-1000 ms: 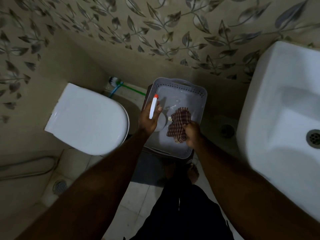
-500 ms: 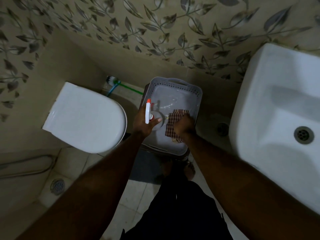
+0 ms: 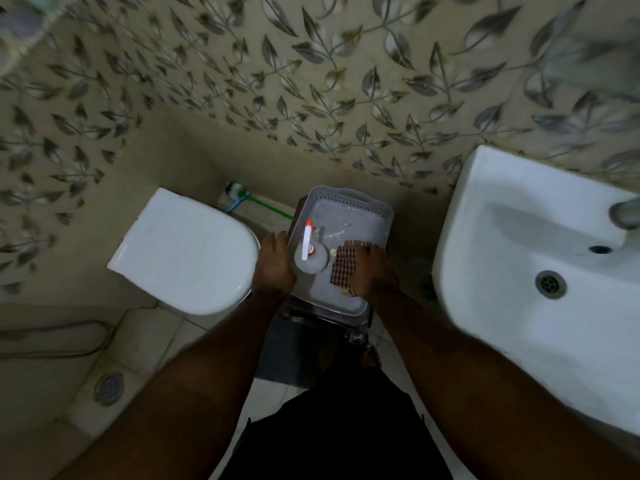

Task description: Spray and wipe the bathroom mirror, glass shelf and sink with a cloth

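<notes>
A white spray bottle [image 3: 310, 259] with an orange-tipped nozzle stands upright in a grey plastic basket [image 3: 349, 199]. My left hand [image 3: 275, 263] rests against the bottle's left side, over the basket's left rim, with no finger wrapped over the bottle. My right hand [image 3: 374, 271] presses down on a brown checked cloth [image 3: 344, 268] lying in the basket to the right of the bottle, fingers closed on it. The white sink [image 3: 460, 244] hangs on the wall at the right. No mirror or glass shelf is in view.
The basket sits on a dark stool [image 3: 329, 317] between a closed white toilet [image 3: 187, 251] on the left and the sink. A tap [image 3: 623, 213] and sink drain [image 3: 550, 284] show at the right. A toilet brush [image 3: 239, 197] lies by the wall, and a floor drain [image 3: 109, 388] is at lower left.
My left hand lowered the spray bottle into the basket, stood it there and slid off to its left. My right hand brought the cloth down onto the basket floor.
</notes>
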